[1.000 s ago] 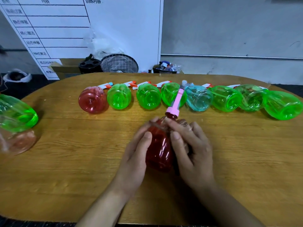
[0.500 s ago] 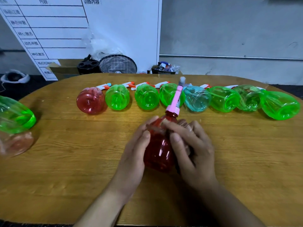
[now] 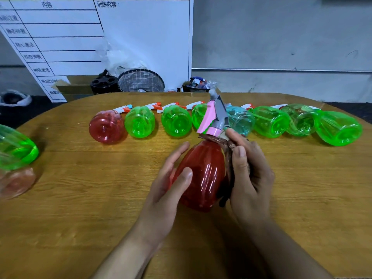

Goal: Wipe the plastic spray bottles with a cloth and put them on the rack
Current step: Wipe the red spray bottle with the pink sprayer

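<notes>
A red spray bottle with a pink and grey trigger head is held between both hands above the wooden table. My left hand grips its left side, thumb across the front. My right hand presses a brownish cloth against the bottle's right side and neck, fingers curled round the cloth. Most of the cloth is hidden under that hand. Several bottles lie in a row behind: a red one, green ones, a light blue one.
At the table's left edge lie a green bottle and a pale pink one. Behind the table stand a white board, a cardboard box and a wire basket. No rack is in view.
The red bottle has turned in my hands, so the trigger head now shows its grey side. My right hand with the cloth has slid to the bottle's right side and neck.
</notes>
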Available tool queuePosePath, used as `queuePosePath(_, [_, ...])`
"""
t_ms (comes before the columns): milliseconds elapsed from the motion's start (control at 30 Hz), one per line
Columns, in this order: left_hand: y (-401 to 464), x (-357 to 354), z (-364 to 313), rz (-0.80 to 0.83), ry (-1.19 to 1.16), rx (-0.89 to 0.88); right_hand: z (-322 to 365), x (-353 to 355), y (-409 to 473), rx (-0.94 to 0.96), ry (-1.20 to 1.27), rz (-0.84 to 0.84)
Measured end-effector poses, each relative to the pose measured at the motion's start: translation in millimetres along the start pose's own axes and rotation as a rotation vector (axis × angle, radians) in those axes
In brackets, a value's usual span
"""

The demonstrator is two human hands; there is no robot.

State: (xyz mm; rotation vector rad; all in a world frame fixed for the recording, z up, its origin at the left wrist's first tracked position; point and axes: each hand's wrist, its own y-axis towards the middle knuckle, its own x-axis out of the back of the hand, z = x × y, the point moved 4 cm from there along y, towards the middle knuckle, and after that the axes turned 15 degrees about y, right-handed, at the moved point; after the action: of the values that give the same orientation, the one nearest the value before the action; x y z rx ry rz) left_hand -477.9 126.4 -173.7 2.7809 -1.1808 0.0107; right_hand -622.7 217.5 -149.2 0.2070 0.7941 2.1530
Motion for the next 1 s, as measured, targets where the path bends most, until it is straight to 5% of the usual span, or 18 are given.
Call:
queuePosePath(233, [-1.0,-2.9,9.3,-0.015,0.025,0.013,-5.5,-4.5,-0.1,-0.002,-0.154,0.134])
queuePosePath(567, [4.4,17.1,8.0,-0.145,-0.154,0.068,10.6,-36.6,-42.4,0.385,-0.344,0.546])
queuePosePath(833, [2.5,-0.6,4.5,-0.057,-0.023,0.074,0.9,-2.3,-5.1,0.058,-0.178,0.100])
queuePosePath(1000, [3.4,2.0,11.8,-0.055,-0.112,0.085,1.0,-13.5,-17.1,0.079,-0.205,0.193])
